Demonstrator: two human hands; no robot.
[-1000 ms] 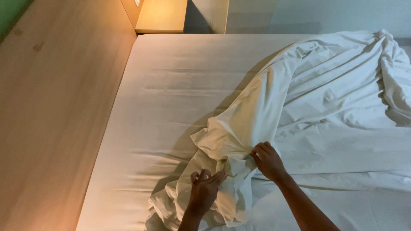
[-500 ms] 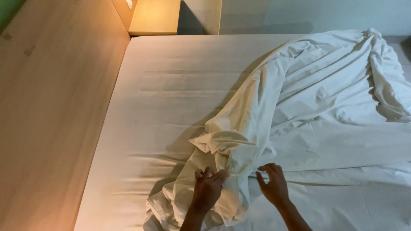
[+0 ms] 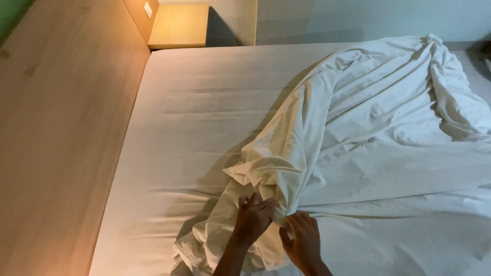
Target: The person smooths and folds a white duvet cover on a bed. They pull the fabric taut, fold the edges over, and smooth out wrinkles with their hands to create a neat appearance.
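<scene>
A crumpled white sheet (image 3: 368,128) lies bunched across the right half of a bed with a white fitted mattress (image 3: 204,117). My left hand (image 3: 252,219) pinches a fold of the sheet at its near bunched corner. My right hand (image 3: 302,240) sits just to the right of it, fingers curled into the same bunch of cloth. Both forearms come in from the bottom edge.
A wooden headboard panel (image 3: 61,128) runs along the left side of the bed. A lit wooden bedside shelf (image 3: 179,23) stands at the far end. A dark object (image 3: 483,51) shows at the far right edge.
My right hand has moved left, from the fold further right to the bunch beside my left hand. The left hand has kept its hold. The view shifted slightly.
</scene>
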